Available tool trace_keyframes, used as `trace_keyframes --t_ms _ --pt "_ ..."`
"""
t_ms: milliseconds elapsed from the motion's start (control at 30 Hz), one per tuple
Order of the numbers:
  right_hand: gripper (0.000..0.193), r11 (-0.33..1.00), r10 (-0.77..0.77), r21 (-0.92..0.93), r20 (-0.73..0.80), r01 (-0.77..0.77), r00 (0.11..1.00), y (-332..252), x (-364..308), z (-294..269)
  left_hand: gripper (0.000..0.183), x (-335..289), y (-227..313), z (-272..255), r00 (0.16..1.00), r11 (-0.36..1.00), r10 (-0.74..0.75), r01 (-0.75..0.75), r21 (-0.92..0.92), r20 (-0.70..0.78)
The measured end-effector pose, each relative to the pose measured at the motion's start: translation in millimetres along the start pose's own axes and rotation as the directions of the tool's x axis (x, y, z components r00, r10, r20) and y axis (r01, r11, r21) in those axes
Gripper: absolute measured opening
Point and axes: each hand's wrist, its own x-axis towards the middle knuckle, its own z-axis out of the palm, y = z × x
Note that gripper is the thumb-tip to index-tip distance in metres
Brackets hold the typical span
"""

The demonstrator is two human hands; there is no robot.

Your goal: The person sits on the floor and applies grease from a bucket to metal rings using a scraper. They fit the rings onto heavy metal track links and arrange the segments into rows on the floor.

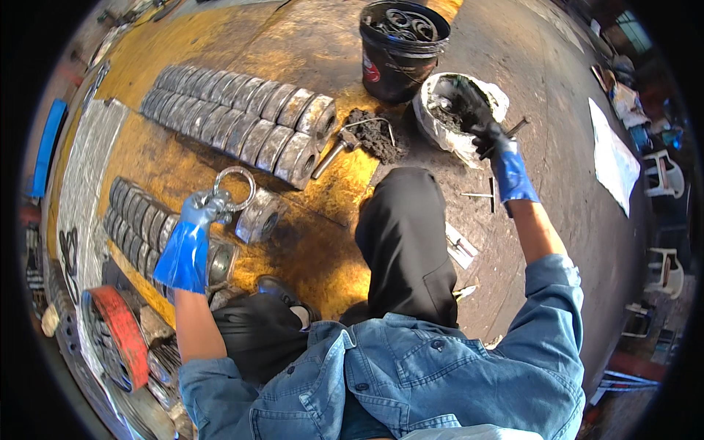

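My left hand, in a blue rubber glove, has its fingers closed on a bright metal ring. The ring stands up above the fingers, close to a single thick metal cylinder. On the right, my right hand wears a blue glove blackened over the fingers. It is closed at the near right rim of a white plastic-wrapped tub with dark, grimy stuff inside. A short dark rod sticks out beside the fingers and appears to be in their grip; its other end is hidden.
Rows of thick metal cylinders lie ahead left, with more rows nearer. A black bucket holds metal rings. A hammer lies by a dark heap. A red hoop is at lower left, a white sheet at right.
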Motion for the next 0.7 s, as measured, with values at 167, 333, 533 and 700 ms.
trace_keyframes --t_ms 167,333,533,700 --pt "0.036 0.626 -0.303 -0.770 -0.095 0.123 0.948 113 47 -48 0.028 30 -29 1 0.999 1.000 0.021 -0.021 0.013 0.027" --pt "0.027 -0.055 -0.253 -0.997 0.059 0.046 0.966 131 65 -11 0.028 23 -43 -7 1.000 1.000 -0.014 0.014 0.024 0.005" --pt "0.016 -0.325 0.150 -0.906 0.235 0.273 0.960 99 6 25 0.028 10 -48 -17 0.999 1.000 -0.015 0.016 0.023 -0.029" --pt "0.015 -0.281 0.168 -0.892 0.317 0.354 0.933 92 -39 -5 0.028 19 -45 -9 1.000 1.000 0.000 0.000 0.018 0.004"
